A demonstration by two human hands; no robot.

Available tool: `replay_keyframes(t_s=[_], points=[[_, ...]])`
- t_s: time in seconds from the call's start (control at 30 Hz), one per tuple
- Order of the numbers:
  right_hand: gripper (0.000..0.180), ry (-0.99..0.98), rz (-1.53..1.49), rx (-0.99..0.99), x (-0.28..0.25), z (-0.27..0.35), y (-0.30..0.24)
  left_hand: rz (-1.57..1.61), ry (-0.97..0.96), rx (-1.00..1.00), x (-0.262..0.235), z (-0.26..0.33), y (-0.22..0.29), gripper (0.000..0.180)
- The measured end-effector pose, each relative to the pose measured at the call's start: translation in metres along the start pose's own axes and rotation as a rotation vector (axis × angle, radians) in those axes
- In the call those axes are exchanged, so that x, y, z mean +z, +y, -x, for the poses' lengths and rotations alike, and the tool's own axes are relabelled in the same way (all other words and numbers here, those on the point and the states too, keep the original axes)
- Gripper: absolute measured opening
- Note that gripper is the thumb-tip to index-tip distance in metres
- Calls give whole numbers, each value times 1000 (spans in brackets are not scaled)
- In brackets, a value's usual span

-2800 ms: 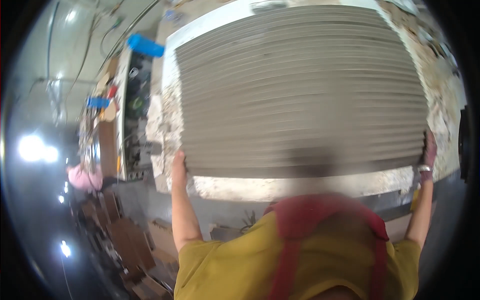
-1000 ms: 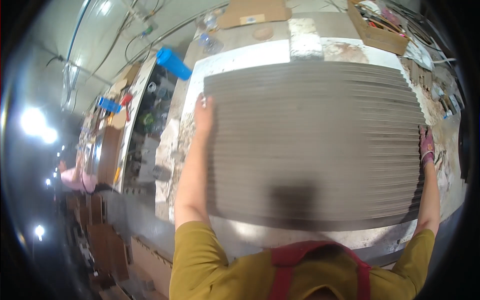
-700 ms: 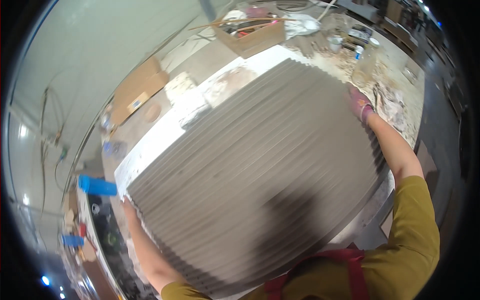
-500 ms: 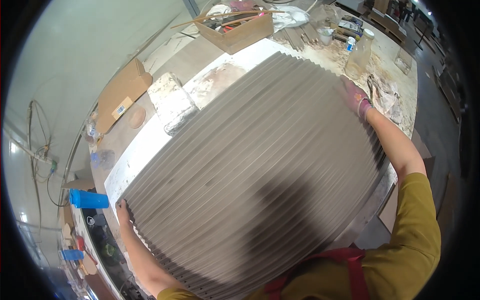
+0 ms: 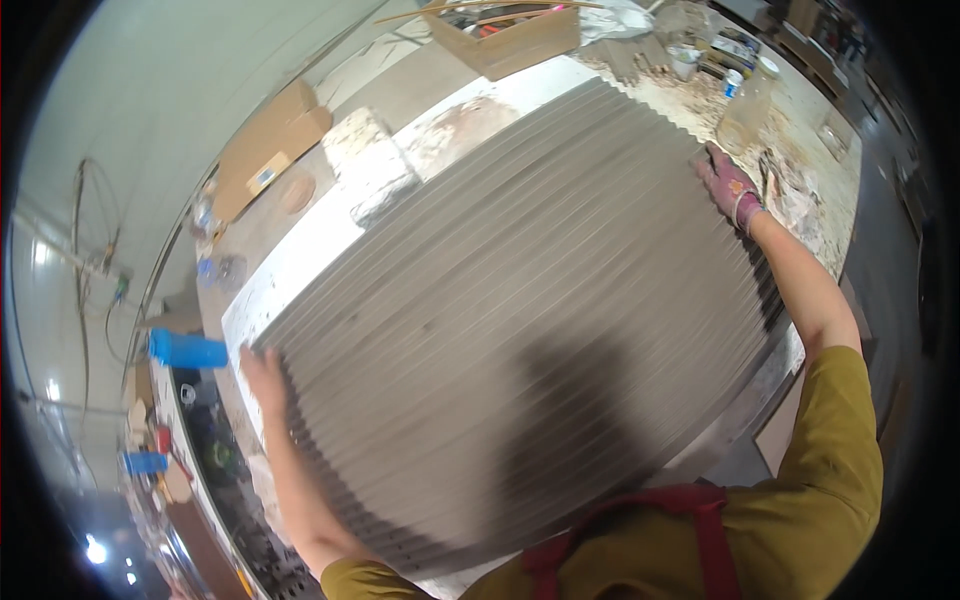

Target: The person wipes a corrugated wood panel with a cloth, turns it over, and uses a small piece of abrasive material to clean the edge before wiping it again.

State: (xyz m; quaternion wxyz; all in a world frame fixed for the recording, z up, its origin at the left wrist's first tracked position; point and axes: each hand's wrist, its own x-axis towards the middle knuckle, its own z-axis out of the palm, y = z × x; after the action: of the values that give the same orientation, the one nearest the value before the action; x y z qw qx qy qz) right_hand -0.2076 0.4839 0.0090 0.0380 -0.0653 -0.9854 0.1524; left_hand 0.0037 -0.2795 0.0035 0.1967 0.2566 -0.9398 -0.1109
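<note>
A broad grey-brown ribbed surface [image 5: 480, 270] fills the middle; it looks like many long strips lying side by side, with stepped ends. At its left ends is my bare left hand [image 5: 264, 378], slightly blurred, with fingers and thumb apart around the corner. My right hand [image 5: 732, 188], in a pink-purple glove, rests against the upper right ends with its fingers spread. Neither hand closes around anything. My shadow falls across the lower part of the strips, and both forearms run along the two ends.
Beyond the strips lie a whitish wrapped block [image 5: 368, 165], a cardboard piece [image 5: 270, 150] and a cardboard box of tools [image 5: 510, 50]. A cloudy plastic bottle [image 5: 748, 108] stands past my right hand. A blue bottle [image 5: 188, 348] lies left of my left hand.
My left hand has slid up along the left ends, and its fingers have come further over the strips. My right hand stays at the upper right ends. The whole view has shifted slightly.
</note>
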Motion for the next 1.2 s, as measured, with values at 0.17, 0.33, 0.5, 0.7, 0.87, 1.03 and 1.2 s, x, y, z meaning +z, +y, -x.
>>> replay_keyframes(t_s=[0.17,0.33,0.5,0.7,0.87,1.03,1.2], points=[[50,-219,-626,193,32,-12,6,75,-318,133,-53,170,153,73],[59,-120,-586,-83,79,-90,121,-14,-299,302,-31,269,169,67],[59,444,-37,-531,81,-109,81,236,-46,228,-62,289,163,51],[46,-28,-621,-820,46,40,-133,252,194,103,-148,348,76,24],[35,-476,-689,-1101,37,290,-361,234,541,-491,-248,382,-99,13],[39,-529,-432,-1359,72,455,-524,138,306,-574,-278,375,-199,21],[55,-422,-53,-1465,134,526,-609,115,-47,-532,-264,329,-210,26]])
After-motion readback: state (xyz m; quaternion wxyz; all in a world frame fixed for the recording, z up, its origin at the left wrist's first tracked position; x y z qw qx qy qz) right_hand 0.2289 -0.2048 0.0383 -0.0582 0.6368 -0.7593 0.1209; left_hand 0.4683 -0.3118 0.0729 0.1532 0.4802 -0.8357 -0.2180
